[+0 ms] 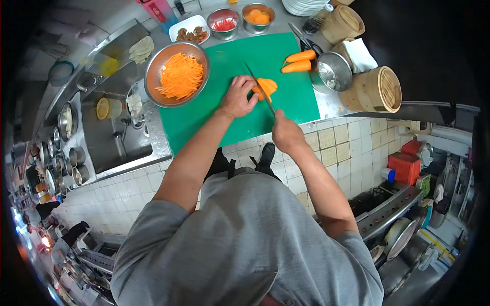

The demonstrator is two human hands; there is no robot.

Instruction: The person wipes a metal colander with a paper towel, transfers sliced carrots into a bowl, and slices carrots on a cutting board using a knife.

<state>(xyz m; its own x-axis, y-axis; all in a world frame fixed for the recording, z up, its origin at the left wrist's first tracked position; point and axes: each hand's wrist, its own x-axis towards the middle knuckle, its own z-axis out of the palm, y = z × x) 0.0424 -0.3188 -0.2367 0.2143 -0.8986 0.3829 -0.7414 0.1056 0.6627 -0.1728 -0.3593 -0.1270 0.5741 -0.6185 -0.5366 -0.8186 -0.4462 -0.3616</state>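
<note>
My right hand (288,132) is closed round the handle of a kitchen knife (260,86), whose blade points away from me across the carrot. Curled fingertips of my left hand (239,97) press on the near left side of the cut carrot (257,92), close beside the blade. Orange carrot slices (269,86) lie against the blade's right side. Under them is a green cutting board (204,122). Two whole peeled carrots (298,66) rest toward its far right. A steel bowl of shredded carrot (179,76) stands at the board's left edge.
Behind the board are a white dish of brown pieces (192,34), bowls of red strips (223,24) and orange slices (258,18), and scissors (305,36). A steel pot (333,72) and bamboo steamers (370,92) stand right. A sink (104,137) is left.
</note>
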